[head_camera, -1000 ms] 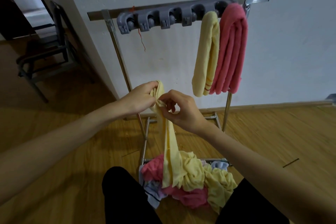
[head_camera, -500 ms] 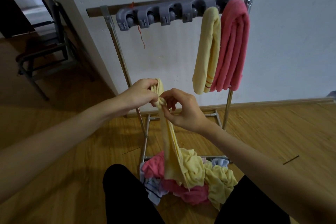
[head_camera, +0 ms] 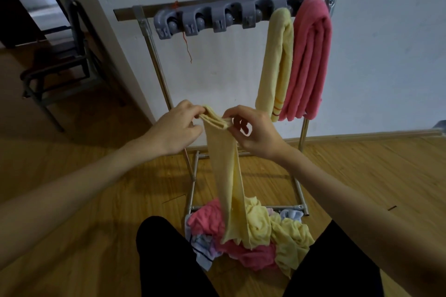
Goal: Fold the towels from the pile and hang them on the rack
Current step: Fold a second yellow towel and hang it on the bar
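Note:
A pale yellow towel (head_camera: pixel 225 176) hangs in a long narrow strip in front of me. My left hand (head_camera: pixel 176 128) pinches its top left corner and my right hand (head_camera: pixel 251 130) pinches the top right corner, the edge stretched between them. Its lower end reaches the pile of pink, yellow and pale blue towels (head_camera: pixel 253 239) on the floor between my knees. Behind stands the metal rack (head_camera: pixel 154 55) with a grey row of clips (head_camera: pixel 205 21). A folded yellow towel (head_camera: pixel 277 62) and a folded pink towel (head_camera: pixel 309 60) hang at its right end.
A white wall stands right behind the rack. A dark metal chair (head_camera: pixel 58 62) stands at the left near a doorway. Wooden floor (head_camera: pixel 374 176) spreads on both sides. My black-clad knees (head_camera: pixel 169 260) frame the pile.
My hands have drawn a little apart, spreading the towel's top edge flat between them. The towel has lifted slightly out of the pile.

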`<move>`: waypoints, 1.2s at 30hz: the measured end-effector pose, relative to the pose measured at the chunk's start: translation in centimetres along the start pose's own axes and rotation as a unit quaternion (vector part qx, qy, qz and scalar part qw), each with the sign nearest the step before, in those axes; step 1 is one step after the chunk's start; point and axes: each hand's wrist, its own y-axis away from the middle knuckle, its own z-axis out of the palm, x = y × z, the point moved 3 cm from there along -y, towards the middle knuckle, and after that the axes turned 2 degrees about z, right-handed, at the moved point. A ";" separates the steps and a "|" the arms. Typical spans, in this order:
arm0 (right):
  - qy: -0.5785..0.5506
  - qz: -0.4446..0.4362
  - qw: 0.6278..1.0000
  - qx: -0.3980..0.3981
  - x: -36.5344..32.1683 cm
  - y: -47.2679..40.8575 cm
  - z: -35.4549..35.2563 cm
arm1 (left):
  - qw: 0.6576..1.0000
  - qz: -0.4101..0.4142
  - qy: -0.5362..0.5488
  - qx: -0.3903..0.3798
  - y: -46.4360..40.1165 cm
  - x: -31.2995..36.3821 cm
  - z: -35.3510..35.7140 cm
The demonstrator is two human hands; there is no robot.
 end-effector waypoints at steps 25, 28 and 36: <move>0.014 0.054 0.996 -0.064 0.0 -5.1 -6.0 | 0.925 0.095 0.281 0.238 -2.9 2.8 -2.0; 0.032 0.031 0.995 -0.089 -0.1 -5.7 -6.1 | 0.922 0.083 0.292 0.241 -3.0 2.4 -2.0; -0.021 0.032 0.995 -0.093 -0.3 -7.3 -3.7 | 0.885 0.002 0.408 0.222 -0.3 -0.9 0.1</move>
